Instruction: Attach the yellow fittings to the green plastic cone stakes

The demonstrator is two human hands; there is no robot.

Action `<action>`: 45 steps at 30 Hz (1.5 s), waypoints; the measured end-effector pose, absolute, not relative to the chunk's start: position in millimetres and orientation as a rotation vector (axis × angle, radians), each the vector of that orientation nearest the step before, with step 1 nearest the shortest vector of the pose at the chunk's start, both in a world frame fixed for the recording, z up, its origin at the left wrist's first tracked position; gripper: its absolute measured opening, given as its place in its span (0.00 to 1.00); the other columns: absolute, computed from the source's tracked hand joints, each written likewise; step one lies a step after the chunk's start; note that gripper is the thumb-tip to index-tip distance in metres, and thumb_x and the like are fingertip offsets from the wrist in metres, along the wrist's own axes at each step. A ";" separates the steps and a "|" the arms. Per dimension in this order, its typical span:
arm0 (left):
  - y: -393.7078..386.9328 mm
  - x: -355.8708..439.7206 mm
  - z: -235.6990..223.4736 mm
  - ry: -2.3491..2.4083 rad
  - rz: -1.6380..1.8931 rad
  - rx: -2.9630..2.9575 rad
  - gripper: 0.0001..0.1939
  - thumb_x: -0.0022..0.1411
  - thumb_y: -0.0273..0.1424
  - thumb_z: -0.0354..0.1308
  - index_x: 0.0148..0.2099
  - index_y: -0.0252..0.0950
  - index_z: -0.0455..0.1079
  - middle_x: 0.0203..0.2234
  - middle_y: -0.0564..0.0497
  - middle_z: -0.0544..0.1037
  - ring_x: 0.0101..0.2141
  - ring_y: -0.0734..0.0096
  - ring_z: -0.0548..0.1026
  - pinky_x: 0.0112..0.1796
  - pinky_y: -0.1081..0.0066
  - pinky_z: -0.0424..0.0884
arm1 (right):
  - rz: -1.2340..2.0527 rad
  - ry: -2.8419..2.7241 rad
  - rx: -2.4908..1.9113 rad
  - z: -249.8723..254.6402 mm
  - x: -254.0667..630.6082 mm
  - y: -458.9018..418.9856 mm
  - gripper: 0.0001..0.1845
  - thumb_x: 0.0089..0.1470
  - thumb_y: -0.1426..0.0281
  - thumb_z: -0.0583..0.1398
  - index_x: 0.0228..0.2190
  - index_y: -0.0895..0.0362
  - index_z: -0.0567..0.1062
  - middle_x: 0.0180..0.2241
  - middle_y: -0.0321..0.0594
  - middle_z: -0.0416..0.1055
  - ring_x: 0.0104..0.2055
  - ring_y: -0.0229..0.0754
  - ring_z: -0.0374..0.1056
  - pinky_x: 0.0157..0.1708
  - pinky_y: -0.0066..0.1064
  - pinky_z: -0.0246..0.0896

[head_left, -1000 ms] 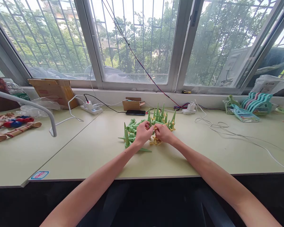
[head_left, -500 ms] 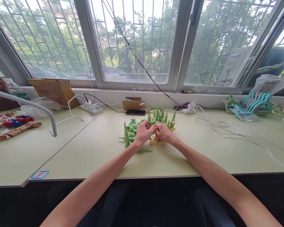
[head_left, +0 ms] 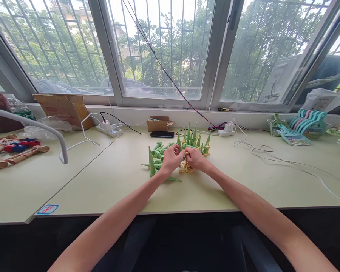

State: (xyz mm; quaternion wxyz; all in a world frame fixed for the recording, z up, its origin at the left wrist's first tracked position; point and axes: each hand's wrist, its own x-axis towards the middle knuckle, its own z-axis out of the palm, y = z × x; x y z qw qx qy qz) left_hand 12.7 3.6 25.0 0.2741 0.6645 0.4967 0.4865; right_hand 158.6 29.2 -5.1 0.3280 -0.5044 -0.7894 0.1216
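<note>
My left hand (head_left: 172, 159) is closed around a green plastic plant-watering spike (head_left: 180, 146), its pointed tip up. Fingertips touching it, my right hand (head_left: 197, 158) pinches a small yellow valve (head_left: 186, 152) against the spike's side; whether it sits inside the spike is hidden by my fingers. To the left lies a heap of green spikes (head_left: 158, 154), one of them standing upright (head_left: 151, 166). Behind my right hand several spikes with yellow valves (head_left: 188, 134) stand point up. Loose yellow valves (head_left: 187, 170) lie under my hands.
At the back are a black phone (head_left: 162, 134), a small cardboard box (head_left: 159, 124) and a power strip (head_left: 110, 130). White cables (head_left: 268, 151) run across the right side. Wooden sticks (head_left: 28, 155) lie left, beneath a grey metal bar (head_left: 49, 130). Plastic hangers (head_left: 308, 122) stand far right.
Both hands stay in nearly the same place, still on the spike and the yellow valve. Only a slight shift of the right fingers shows.
</note>
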 end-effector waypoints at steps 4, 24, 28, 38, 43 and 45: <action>3.4 12.6 25.2 1.333 1.311 1.792 0.11 0.52 0.33 0.57 0.25 0.37 0.56 0.19 0.58 0.59 0.23 0.77 0.57 0.27 0.72 0.55 | 0.320 -2.074 -1.315 -4.3 158.4 28.6 0.10 0.55 0.74 0.49 0.23 0.54 0.55 0.22 0.33 0.59 0.24 0.37 0.54 0.26 0.29 0.46; 5.4 12.8 22.8 1.326 1.297 1.839 0.12 0.52 0.33 0.56 0.25 0.38 0.54 0.19 0.58 0.57 0.22 0.77 0.55 0.27 0.72 0.55 | 0.338 -2.092 -1.310 1.7 157.1 23.2 0.09 0.54 0.75 0.49 0.23 0.54 0.55 0.23 0.33 0.59 0.25 0.36 0.53 0.26 0.29 0.44; 4.9 13.0 22.7 1.325 1.297 1.846 0.13 0.53 0.34 0.56 0.25 0.38 0.54 0.18 0.58 0.57 0.22 0.77 0.55 0.27 0.72 0.55 | 0.329 -2.106 -1.299 1.0 157.6 24.5 0.09 0.55 0.75 0.49 0.24 0.54 0.56 0.23 0.34 0.60 0.25 0.37 0.54 0.27 0.29 0.45; 3.9 13.1 23.8 1.319 1.303 1.873 0.13 0.52 0.33 0.56 0.24 0.38 0.54 0.18 0.58 0.57 0.22 0.76 0.56 0.27 0.72 0.55 | 0.328 -2.114 -1.289 0.4 158.2 24.7 0.09 0.54 0.76 0.49 0.24 0.54 0.57 0.23 0.34 0.59 0.25 0.37 0.54 0.26 0.29 0.45; 4.7 13.3 22.6 1.312 1.312 1.876 0.12 0.52 0.32 0.56 0.24 0.38 0.55 0.18 0.58 0.58 0.22 0.76 0.57 0.27 0.72 0.55 | 0.329 -2.118 -1.282 -1.1 158.8 25.9 0.08 0.54 0.76 0.49 0.25 0.55 0.60 0.23 0.34 0.60 0.26 0.37 0.55 0.27 0.29 0.47; 5.2 13.1 21.9 1.307 1.317 1.883 0.12 0.52 0.33 0.56 0.24 0.37 0.55 0.18 0.58 0.58 0.22 0.76 0.57 0.27 0.72 0.55 | 0.331 -2.120 -1.280 -1.3 159.1 26.1 0.08 0.54 0.76 0.49 0.24 0.55 0.60 0.23 0.34 0.60 0.25 0.37 0.55 0.27 0.29 0.46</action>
